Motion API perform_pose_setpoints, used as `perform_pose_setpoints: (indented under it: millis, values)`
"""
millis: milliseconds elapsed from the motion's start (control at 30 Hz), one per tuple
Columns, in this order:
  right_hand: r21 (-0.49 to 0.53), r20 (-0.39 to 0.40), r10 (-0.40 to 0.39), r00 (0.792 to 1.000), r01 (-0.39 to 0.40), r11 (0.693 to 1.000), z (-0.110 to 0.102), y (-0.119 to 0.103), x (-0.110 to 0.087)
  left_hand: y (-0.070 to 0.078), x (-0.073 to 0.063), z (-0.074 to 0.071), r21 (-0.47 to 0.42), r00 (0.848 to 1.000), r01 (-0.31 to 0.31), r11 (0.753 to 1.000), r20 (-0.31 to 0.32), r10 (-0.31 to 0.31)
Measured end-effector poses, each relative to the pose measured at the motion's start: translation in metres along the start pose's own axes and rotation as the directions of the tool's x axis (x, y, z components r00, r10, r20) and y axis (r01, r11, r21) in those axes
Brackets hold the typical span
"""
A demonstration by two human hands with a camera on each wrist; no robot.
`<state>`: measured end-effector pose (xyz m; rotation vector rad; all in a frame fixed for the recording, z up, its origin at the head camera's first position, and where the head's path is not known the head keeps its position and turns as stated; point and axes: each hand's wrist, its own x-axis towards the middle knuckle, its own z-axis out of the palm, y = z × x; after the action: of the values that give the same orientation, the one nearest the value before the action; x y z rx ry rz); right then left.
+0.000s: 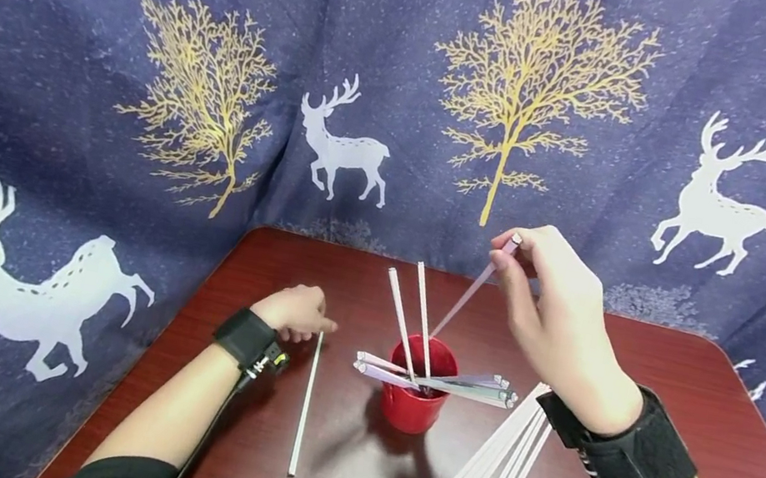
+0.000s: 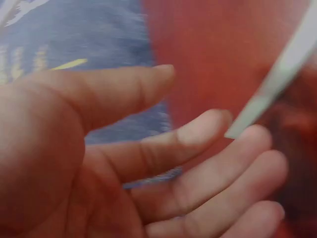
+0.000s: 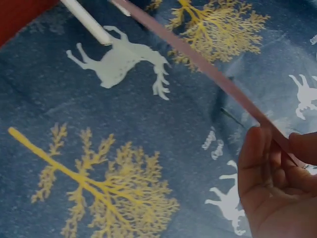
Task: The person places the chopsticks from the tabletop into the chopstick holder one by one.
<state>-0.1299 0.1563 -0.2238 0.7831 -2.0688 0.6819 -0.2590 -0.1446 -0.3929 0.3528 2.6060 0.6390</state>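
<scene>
My right hand (image 1: 556, 315) pinches the upper end of a thin pinkish stick (image 1: 467, 300) between thumb and fingers. The stick slants down to the left, its lower end at the far rim of a small red bucket (image 1: 410, 413). In the right wrist view, the same stick (image 3: 213, 74) runs up and left from the fingertips. Several pale sticks (image 1: 401, 314) stand or lean in the bucket, some nearly flat across its rim. My left hand (image 1: 295, 311) is low over the table at the far end of one white stick (image 1: 303, 420); its fingers (image 2: 198, 131) are loosely extended beside that end.
Several white sticks (image 1: 499, 453) lie in a loose fan on the table, right of the bucket. The reddish-brown table (image 1: 256, 269) ends at the back against a blue cloth (image 1: 416, 42) printed with deer and trees. Each wrist wears a black band with a cable.
</scene>
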Motion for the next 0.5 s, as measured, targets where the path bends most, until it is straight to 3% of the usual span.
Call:
perform_pose_setpoints:
  millis: [100,233,500]
  values:
    - [-0.008,0.007,0.009,1.0,-0.009,1.0,0.005,0.008,-0.007,-0.007,0.008,0.012,0.092,0.997,0.069,0.993,-0.028,-0.066]
    - [-0.018,0.049,0.019,0.999,-0.018,1.0,0.011,0.018,-0.016,-0.011,0.017,0.023,0.141,0.993,0.094,0.985,-0.083,-0.083]
    - [-0.015,0.112,0.049,0.993,-0.048,0.999,0.022,0.034,-0.03,-0.011,0.023,0.027,0.098,0.99,0.099,0.99,-0.114,-0.088]
